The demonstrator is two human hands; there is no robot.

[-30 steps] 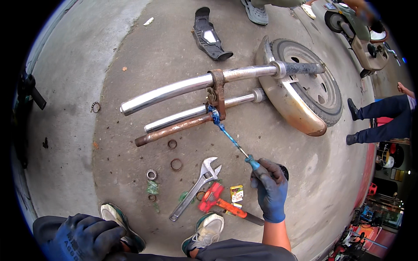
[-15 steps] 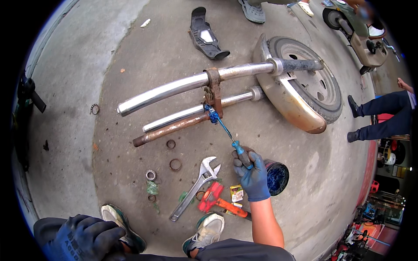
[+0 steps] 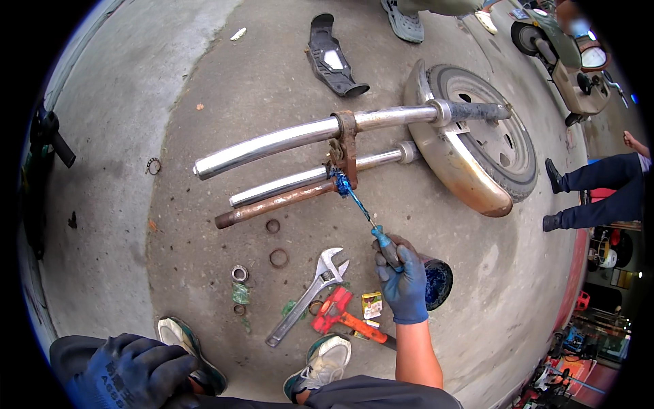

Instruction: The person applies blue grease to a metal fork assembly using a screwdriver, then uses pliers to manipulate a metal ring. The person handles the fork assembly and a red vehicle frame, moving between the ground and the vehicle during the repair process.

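My right hand [image 3: 403, 283], in a blue-grey work glove, grips a screwdriver [image 3: 387, 247] by its blue and dark handle. Its shaft is smeared blue, and the tip rests in a clump of blue grease [image 3: 343, 183] at the base of a rusty steering stem [image 3: 279, 204]. That stem joins a rusty clamp [image 3: 347, 146] on a motorcycle front fork [image 3: 272, 140] with shiny tubes. Beside my right wrist stands a dark tub [image 3: 447, 273] with blue grease inside. My left hand [image 3: 139, 371], also gloved, lies draped over my knee, fingers loosely bent, holding nothing visible.
A wheel [image 3: 524, 174] with a worn fender [image 3: 463, 177] is attached to the fork. Near my shoes lie an adjustable wrench [image 3: 310, 296], a red-headed hammer [image 3: 334, 310], a bearing [image 3: 240, 274], rings [image 3: 278, 258] and small boxes [image 3: 371, 305]. Other people stand beyond, near a scooter [image 3: 575, 85].
The view has shifted slightly, so the fork and wheel appear farther right. My right hand sits slightly lower and farther right, its screwdriver tip still in the grease. My left hand stays on the knee.
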